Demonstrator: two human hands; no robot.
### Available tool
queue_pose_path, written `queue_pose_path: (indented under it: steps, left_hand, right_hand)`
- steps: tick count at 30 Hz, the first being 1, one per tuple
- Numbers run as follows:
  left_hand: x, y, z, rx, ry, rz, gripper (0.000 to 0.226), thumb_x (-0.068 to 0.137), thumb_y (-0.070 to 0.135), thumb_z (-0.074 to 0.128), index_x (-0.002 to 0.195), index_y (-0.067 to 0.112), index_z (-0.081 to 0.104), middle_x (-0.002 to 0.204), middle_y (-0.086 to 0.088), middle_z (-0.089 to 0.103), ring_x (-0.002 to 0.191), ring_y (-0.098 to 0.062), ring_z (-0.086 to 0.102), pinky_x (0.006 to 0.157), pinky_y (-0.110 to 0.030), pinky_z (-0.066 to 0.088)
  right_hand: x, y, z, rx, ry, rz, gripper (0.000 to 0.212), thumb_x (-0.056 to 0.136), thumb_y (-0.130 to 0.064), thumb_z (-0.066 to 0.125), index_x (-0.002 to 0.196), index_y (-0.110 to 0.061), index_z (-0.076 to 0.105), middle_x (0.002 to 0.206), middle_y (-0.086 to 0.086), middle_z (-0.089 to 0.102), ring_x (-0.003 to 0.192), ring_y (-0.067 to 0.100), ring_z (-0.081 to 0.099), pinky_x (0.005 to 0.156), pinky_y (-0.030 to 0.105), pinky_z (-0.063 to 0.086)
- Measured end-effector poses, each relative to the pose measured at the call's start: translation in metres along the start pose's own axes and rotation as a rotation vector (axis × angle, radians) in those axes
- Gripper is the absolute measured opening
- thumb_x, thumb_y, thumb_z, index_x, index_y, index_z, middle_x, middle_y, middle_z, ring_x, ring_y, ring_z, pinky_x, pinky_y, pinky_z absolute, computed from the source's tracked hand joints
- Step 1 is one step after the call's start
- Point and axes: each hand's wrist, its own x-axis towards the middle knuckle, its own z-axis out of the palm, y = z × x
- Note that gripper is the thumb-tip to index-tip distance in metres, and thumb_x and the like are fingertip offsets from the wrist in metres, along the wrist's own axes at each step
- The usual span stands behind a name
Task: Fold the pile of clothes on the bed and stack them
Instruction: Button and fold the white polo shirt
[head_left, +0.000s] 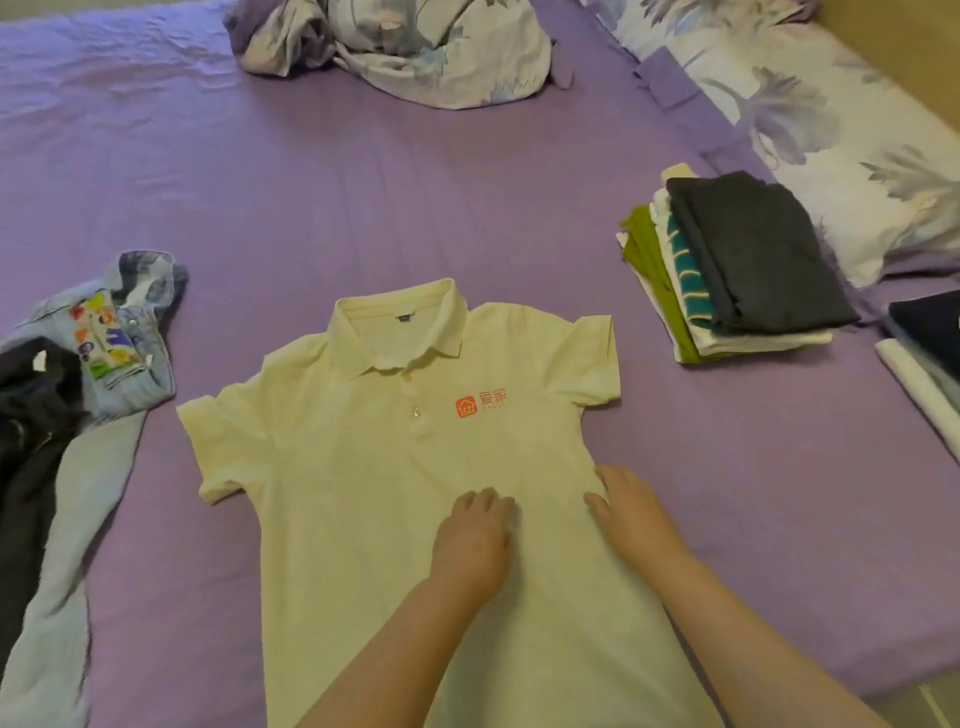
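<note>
Under both hands lies a pale yellow polo shirt (395, 467), spread face up on the purple bed sheet (322, 197), collar pointing away from the person; the left hand (475, 540) rests palm down on the shirt's middle, fingers somewhat bent and holding nothing; the right hand (631, 514) lies flat just beside it at the shirt's right edge, fingers straight, also holding nothing; the two hands are close but not touching. Just beyond the hands, on the chest of the shirt, sits an orange logo (480, 404), with a buttoned placket to its left. Left of the hands, well apart from them, lies the unfolded pile: a light blue denim garment (78, 467) with a colourful patch, and a dark garment (31, 415) lying partly on it. Right of the hands and farther off stands a stack of folded clothes (727, 275), a dark grey piece on top, with teal-striped, white and green layers beneath; another folded stack (930, 358) shows at the right edge, cut off by the frame. Beyond that stack lies a floral pillow (841, 130); farthest from the hands, a crumpled floral quilt (400, 47) sits at the top of the bed.
</note>
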Motion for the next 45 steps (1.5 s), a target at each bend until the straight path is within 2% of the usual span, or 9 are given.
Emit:
queue_pose_path:
  steps: [6, 11, 19, 24, 28, 32, 39, 42, 45]
  left_hand:
    - [0.062, 0.008, -0.003, 0.185, -0.056, 0.113, 0.052, 0.101, 0.021, 0.031, 0.15, 0.024, 0.015, 0.16, -0.004, 0.002, 0.147, -0.033, -0.002, 0.117, -0.052, 0.005]
    - [0.103, 0.021, -0.002, 0.185, -0.041, 0.104, 0.055, 0.104, 0.034, 0.022, 0.153, 0.025, -0.001, 0.161, -0.005, -0.012, 0.146, -0.033, -0.013, 0.116, -0.054, -0.005]
    - [0.145, 0.029, -0.005, 0.243, -0.023, 0.07, 0.067, 0.098, 0.056, 0.021, 0.151, 0.03, -0.01, 0.158, -0.002, -0.022, 0.144, -0.032, -0.023, 0.112, -0.06, -0.008]
    - [0.16, 0.026, -0.023, 0.184, 0.203, 0.064, 0.042, 0.096, 0.049, 0.032, 0.128, 0.028, 0.05, 0.147, 0.0, 0.036, 0.139, -0.026, 0.025, 0.113, -0.05, 0.012]
    - [0.198, 0.022, -0.042, 0.111, 0.208, -0.002, 0.046, 0.102, 0.033, 0.028, 0.147, 0.023, 0.024, 0.159, -0.003, 0.011, 0.147, -0.026, 0.003, 0.118, -0.047, 0.005]
    - [0.211, 0.02, -0.041, 0.086, 0.159, -0.044, 0.055, 0.103, 0.036, 0.02, 0.153, 0.021, 0.001, 0.161, -0.004, -0.007, 0.148, -0.025, -0.01, 0.118, -0.048, -0.003]
    - [0.27, 0.011, -0.085, 0.148, 0.385, -0.124, 0.047, 0.102, 0.019, 0.032, 0.148, 0.016, 0.025, 0.153, -0.003, 0.029, 0.144, -0.025, 0.016, 0.116, -0.038, 0.013]
    - [0.293, 0.015, -0.101, 0.083, 0.438, -0.149, 0.028, 0.096, 0.017, 0.047, 0.122, 0.02, 0.056, 0.123, -0.002, 0.052, 0.119, -0.025, 0.037, 0.098, -0.031, 0.026]
    - [0.299, 0.018, -0.105, -0.03, 0.597, -0.154, 0.017, 0.091, 0.016, 0.055, 0.105, 0.021, 0.062, 0.107, -0.002, 0.052, 0.103, -0.026, 0.043, 0.08, -0.029, 0.03]
  right_hand:
    - [0.055, -0.012, -0.021, 0.395, 0.204, 0.083, 0.061, 0.099, -0.03, 0.045, 0.151, -0.018, 0.015, 0.15, 0.009, 0.035, 0.134, 0.029, 0.038, 0.104, 0.036, 0.035]
    - [0.099, -0.025, -0.033, 0.699, 0.317, 0.16, 0.075, 0.094, -0.025, 0.057, 0.151, -0.021, 0.008, 0.141, 0.01, 0.046, 0.122, 0.029, 0.05, 0.091, 0.029, 0.042]
    - [0.137, -0.006, -0.048, 0.532, 0.435, 0.188, 0.061, 0.096, -0.002, 0.045, 0.15, -0.016, 0.02, 0.147, 0.007, 0.039, 0.13, 0.027, 0.043, 0.095, 0.029, 0.039]
    - [0.158, -0.002, -0.046, 0.481, 0.312, 0.299, 0.07, 0.09, -0.017, 0.055, 0.149, -0.007, 0.019, 0.142, 0.015, 0.045, 0.124, 0.035, 0.047, 0.09, 0.038, 0.044]
    - [0.187, -0.012, -0.056, 0.452, 0.331, 0.322, 0.069, 0.089, -0.04, 0.062, 0.136, 0.001, 0.034, 0.132, 0.018, 0.052, 0.118, 0.037, 0.051, 0.079, 0.035, 0.042]
    - [0.197, -0.01, -0.063, 0.424, 0.326, 0.254, 0.038, 0.093, -0.033, 0.057, 0.117, -0.004, 0.048, 0.112, 0.016, 0.061, 0.101, 0.034, 0.058, 0.074, 0.038, 0.045]
    - [0.196, 0.008, -0.05, 0.156, 0.35, 0.159, 0.023, 0.101, -0.037, 0.036, 0.098, -0.014, 0.037, 0.09, 0.008, 0.06, 0.069, 0.021, 0.046, 0.056, 0.033, 0.033]
    - [0.203, 0.01, -0.048, 0.112, 0.382, 0.13, 0.026, 0.101, -0.04, 0.029, 0.094, -0.015, 0.032, 0.085, 0.007, 0.061, 0.066, 0.023, 0.051, 0.048, 0.03, 0.028]
    - [0.208, 0.018, -0.053, -0.026, 0.422, 0.154, 0.032, 0.101, -0.04, 0.026, 0.104, -0.01, 0.037, 0.079, 0.006, 0.061, 0.069, 0.022, 0.063, 0.044, 0.025, 0.026]
